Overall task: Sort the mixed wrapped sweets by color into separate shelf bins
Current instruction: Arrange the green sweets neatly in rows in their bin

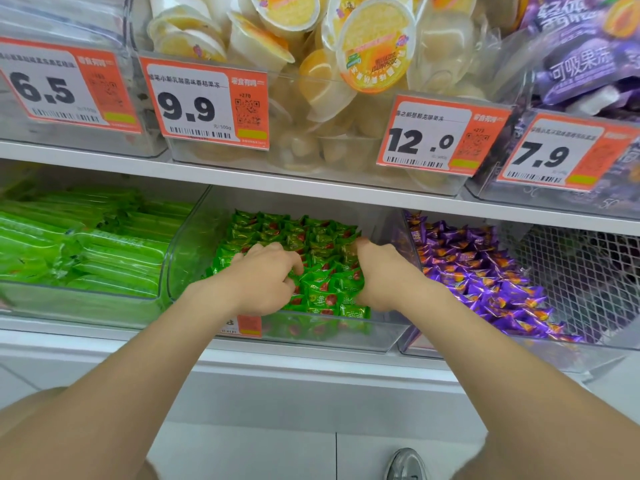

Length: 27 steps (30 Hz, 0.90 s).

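Green sweets (322, 271) fill the middle bin (377, 337) on the lower shelf; left hand (268, 278) and right hand (381, 275) rest curled among them, grip unclear. Likely combing for strays; next, lift any purple sweets (485, 271) rightward.

White shop shelving (242, 183), orange price tags (207, 102) on upper tier; pale tiled floor (277, 452) below, even light

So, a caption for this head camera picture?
Both bare hands, left and right, dig into green wrapped sweets beside purple wrapped sweets.
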Tool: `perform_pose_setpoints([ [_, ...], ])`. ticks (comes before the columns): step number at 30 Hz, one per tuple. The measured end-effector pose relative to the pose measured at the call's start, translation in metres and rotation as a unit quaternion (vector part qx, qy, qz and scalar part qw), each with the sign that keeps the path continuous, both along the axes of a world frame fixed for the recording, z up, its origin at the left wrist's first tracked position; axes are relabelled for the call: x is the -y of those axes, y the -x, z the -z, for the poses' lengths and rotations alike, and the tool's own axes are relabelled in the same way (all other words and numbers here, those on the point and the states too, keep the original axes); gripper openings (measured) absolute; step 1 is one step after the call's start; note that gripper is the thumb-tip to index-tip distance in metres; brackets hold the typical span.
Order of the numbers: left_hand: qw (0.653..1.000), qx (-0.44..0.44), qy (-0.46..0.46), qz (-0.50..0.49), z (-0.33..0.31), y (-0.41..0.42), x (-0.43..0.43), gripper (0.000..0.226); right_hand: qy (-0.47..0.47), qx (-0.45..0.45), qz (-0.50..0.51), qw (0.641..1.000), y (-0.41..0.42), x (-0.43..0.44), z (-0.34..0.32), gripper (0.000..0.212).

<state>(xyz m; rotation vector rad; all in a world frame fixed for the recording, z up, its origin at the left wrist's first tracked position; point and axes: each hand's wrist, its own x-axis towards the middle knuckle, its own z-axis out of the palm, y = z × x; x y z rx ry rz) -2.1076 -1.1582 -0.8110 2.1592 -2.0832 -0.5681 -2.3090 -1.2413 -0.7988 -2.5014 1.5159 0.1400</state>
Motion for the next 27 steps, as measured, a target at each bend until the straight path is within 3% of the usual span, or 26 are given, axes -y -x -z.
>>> perform_pose_setpoints([
  [3,0.999,-0.024,0.044,0.01,-0.005,-0.007,-0.013,0.035,0.056,0.06,-0.054,0.995,-0.001,-0.005,-0.001,0.041],
  [10,0.997,-0.045,0.063,-0.007,-0.013,-0.018,-0.052,0.032,-0.032,0.092,-0.126,0.987,-0.015,-0.018,0.014,0.008],
  [15,0.998,-0.052,0.011,0.026,-0.012,-0.022,-0.06,0.036,-0.048,0.064,-0.08,0.994,-0.024,-0.009,0.019,0.027],
  [21,0.998,0.007,-0.032,0.061,-0.002,-0.019,-0.052,0.057,-0.054,0.05,-0.103,0.992,-0.034,-0.011,0.015,0.014],
  [27,0.996,0.069,-0.031,0.053,-0.004,-0.018,-0.051,0.053,-0.039,0.051,-0.097,0.993,-0.035,-0.009,0.012,0.01],
])
